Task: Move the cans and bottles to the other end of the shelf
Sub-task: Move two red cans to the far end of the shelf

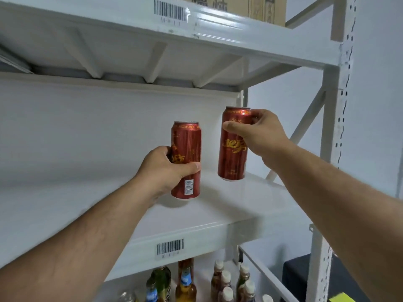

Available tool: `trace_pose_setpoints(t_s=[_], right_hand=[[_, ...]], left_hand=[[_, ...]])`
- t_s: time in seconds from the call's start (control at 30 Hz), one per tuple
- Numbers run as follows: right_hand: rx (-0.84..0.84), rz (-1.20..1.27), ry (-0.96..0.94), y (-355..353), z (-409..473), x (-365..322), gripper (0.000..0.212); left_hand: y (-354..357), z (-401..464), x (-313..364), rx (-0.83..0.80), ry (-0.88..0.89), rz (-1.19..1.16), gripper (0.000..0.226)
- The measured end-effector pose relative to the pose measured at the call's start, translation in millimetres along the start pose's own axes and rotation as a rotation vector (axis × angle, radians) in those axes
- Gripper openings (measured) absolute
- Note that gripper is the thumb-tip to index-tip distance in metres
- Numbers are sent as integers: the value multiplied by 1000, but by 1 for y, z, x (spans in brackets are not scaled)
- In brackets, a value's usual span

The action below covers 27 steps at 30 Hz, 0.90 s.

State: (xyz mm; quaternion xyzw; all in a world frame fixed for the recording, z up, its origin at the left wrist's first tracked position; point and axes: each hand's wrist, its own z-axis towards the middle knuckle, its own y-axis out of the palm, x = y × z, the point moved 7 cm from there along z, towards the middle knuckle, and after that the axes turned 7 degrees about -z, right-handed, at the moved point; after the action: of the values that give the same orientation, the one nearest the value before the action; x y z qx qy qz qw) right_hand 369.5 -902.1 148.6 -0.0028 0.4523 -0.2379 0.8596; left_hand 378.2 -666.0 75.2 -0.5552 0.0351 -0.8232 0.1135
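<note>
I hold two tall red beer cans with gold lettering over the white middle shelf [218,205]. My left hand [165,168] wraps the lower half of the left can [187,138], whose base sits at or just above the shelf surface. My right hand [259,131] grips the upper part of the right can [233,158] from the right side, thumb across its front. That can hangs upright a little above the shelf, near the shelf's right end. The two cans are apart, about a can's width between them.
The shelf's right upright post [329,149] and diagonal brace [303,127] stand close behind my right hand. The shelf above [218,29] carries a cardboard box [250,7]. Several bottles [185,284] stand on the shelf below. A dark box [303,277] sits on the floor at right.
</note>
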Motion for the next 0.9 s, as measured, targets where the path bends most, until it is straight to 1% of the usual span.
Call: trace_pose_setpoints(t_s=[0.13, 0.27, 0.37, 0.67, 0.83, 0.9], right_hand=[[-44, 21, 2, -8, 21, 23, 60], [-63, 41, 2, -10, 38, 37, 53], [-54, 41, 4, -7, 49, 46, 56], [-27, 8, 23, 11, 75, 62, 56], [-43, -8, 27, 20, 96, 77, 37], [-43, -12, 33, 22, 108, 84, 40]], left_hand=[[26, 9, -2, 33, -24, -1, 46], [43, 22, -4, 39, -41, 14, 51], [49, 34, -5, 32, -31, 4, 56], [51, 64, -10, -11, -27, 37, 46], [51, 80, -4, 1, -37, 72, 39], [53, 86, -1, 8, -45, 79, 36]])
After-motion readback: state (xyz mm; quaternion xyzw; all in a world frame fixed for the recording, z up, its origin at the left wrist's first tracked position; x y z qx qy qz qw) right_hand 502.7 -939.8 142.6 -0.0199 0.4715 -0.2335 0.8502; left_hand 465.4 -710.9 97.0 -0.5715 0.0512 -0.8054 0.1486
